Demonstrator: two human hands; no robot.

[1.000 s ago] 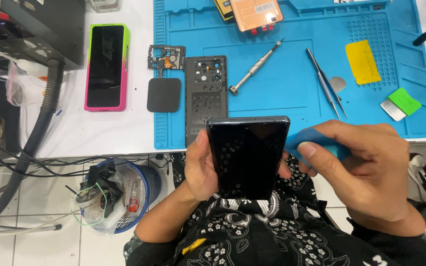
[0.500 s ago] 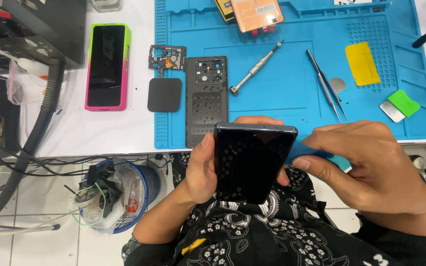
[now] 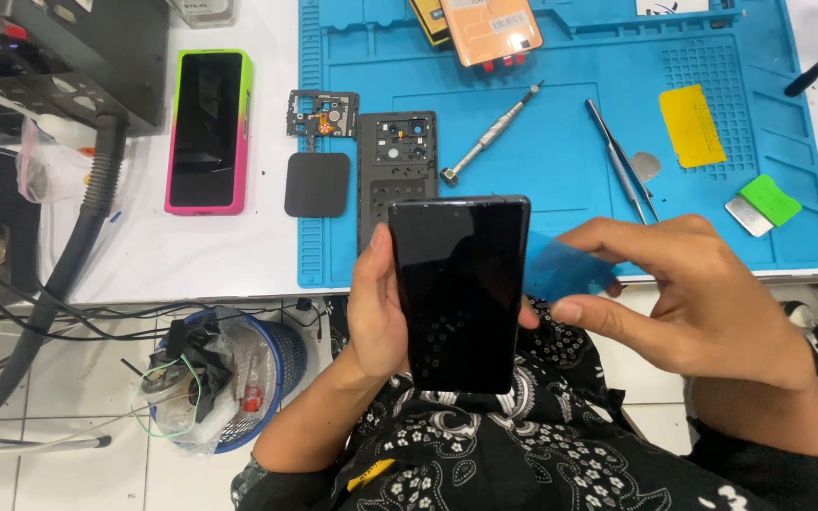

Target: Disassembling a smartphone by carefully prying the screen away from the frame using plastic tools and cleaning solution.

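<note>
Hands at the near table edge, one gripping a dark smartphone, the other pinching a blue plastic pick beside it.

Left hand [image 3: 378, 312] wraps the smartphone [image 3: 460, 291] from its left side, fingers curled round the edges, screen up and black, held over the lap just short of the table [image 3: 220, 248]. Right hand [image 3: 688, 298] sits just right of the phone, thumb and fingers pressed together on a thin translucent blue pick [image 3: 560, 267] that reaches toward the phone's right edge. Just beyond the phone, on the blue work mat [image 3: 560, 170], lies a dark phone back frame [image 3: 397, 161], with a black square pad [image 3: 317, 185] to its left. Beyond the right hand lie tweezers [image 3: 620, 159] and a screwdriver [image 3: 489, 134]. Far left of the left hand rests a phone in a pink and green case [image 3: 206, 131].
</note>
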